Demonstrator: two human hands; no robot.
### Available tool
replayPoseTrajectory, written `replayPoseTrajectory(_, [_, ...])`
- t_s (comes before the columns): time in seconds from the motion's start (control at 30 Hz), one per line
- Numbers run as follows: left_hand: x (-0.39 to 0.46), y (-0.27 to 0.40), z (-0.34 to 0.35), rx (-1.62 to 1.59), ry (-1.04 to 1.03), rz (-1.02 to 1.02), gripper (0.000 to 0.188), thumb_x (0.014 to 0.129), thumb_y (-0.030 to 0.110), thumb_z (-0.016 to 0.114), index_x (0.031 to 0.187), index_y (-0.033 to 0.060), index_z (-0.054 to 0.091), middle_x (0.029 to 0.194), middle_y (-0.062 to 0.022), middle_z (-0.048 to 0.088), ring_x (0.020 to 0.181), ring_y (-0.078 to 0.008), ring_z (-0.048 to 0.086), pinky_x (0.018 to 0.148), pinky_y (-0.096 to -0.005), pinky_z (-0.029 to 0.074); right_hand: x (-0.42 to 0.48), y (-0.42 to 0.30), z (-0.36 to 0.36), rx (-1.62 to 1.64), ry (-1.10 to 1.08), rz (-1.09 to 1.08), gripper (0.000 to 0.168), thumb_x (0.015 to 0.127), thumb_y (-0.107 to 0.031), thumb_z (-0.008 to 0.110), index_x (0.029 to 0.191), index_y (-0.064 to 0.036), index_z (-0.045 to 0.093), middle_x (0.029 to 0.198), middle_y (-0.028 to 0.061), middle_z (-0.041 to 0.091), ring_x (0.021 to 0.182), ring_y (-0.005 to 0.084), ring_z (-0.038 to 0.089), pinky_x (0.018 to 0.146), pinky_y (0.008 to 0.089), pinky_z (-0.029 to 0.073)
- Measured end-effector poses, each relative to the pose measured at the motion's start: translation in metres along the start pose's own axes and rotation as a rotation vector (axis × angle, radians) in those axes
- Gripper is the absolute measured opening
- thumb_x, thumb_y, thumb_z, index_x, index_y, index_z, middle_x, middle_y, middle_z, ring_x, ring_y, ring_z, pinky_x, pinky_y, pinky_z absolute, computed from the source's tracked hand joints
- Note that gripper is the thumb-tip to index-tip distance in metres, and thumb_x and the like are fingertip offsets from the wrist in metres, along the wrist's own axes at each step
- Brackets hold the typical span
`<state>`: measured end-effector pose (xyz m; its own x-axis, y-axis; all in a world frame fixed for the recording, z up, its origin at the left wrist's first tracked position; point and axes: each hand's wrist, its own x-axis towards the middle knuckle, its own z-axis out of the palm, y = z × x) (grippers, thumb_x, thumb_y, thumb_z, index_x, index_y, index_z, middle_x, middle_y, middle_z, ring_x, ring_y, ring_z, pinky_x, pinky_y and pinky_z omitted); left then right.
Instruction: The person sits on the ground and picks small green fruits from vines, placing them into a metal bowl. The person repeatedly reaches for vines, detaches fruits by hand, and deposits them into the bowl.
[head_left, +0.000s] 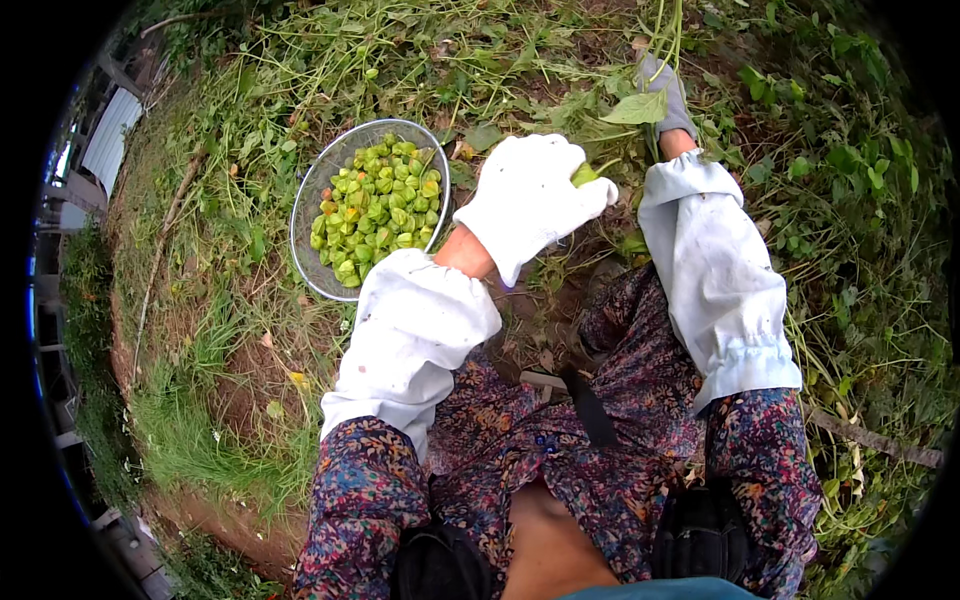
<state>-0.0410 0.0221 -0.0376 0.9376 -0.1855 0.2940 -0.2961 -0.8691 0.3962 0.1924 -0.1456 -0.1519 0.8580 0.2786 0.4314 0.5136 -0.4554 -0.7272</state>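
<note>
My left hand (536, 191), in a white glove with a white sleeve cover below it, has its fingers closed on a green husked fruit (584, 175) that shows between thumb and fingers. Left of it, a wire mesh basket (298, 225) with a metal rim holds many green husked fruits (382, 206), a few of them orange. My right hand (666, 94), in a grey glove, reaches up among green plant stems (677, 34). A broad leaf (637, 109) covers part of it, and whether its fingers grip the stems cannot be told.
Cut stems and leaves (450, 60) litter the ground around the basket. A long dry stick (169, 217) lies at the left, near tufts of grass (225, 457). Leafy plants (862, 157) stand at the right, with another stick (874, 439) low on that side.
</note>
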Motion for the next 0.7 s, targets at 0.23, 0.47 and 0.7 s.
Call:
replayPoseTrajectory(0.23, [-0.035, -0.109, -0.048, 0.697, 0.021, -0.436, 0.048, 0.069, 0.036, 0.070, 0.110, 0.0165, 0.059, 0.121, -0.0096, 0.053, 0.109, -0.0273, 0.051, 0.090, -0.0361, 0.044, -0.011, -0.052, -0.030, 0.816, 0.315, 0.682, 0.025, 0.088, -0.030, 0.054, 0.090, -0.005, 0.051, 0.062, 0.0022, 0.046, 0.047, 0.0137, 0.041, 0.047, 0.0266, 0.040])
replayPoseTrajectory(0.47, [0.007, -0.032, 0.031, -0.226, 0.003, 0.167, 0.029, 0.078, 0.005, 0.052, 0.105, 0.0120, 0.061, 0.099, -0.0081, 0.063, 0.079, -0.0228, 0.062, 0.073, -0.0318, 0.051, -0.002, -0.064, -0.024, 1.161, 0.332, 0.535, 0.031, 0.089, -0.034, 0.050, 0.092, -0.003, 0.044, 0.074, 0.0088, 0.044, 0.046, 0.0144, 0.036, 0.043, 0.0269, 0.036])
replayPoseTrajectory(0.7, [0.033, -0.029, 0.068, -0.206, 0.081, -0.031, 0.043, 0.076, 0.015, 0.054, 0.119, 0.0085, 0.053, 0.114, -0.0137, 0.058, 0.092, -0.0277, 0.060, 0.081, -0.0335, 0.049, -0.018, -0.109, 0.000, 1.261, 0.234, 0.624, 0.032, 0.093, -0.036, 0.045, 0.079, -0.007, 0.042, 0.058, 0.0010, 0.038, 0.049, 0.0163, 0.040, 0.063, 0.0351, 0.046])
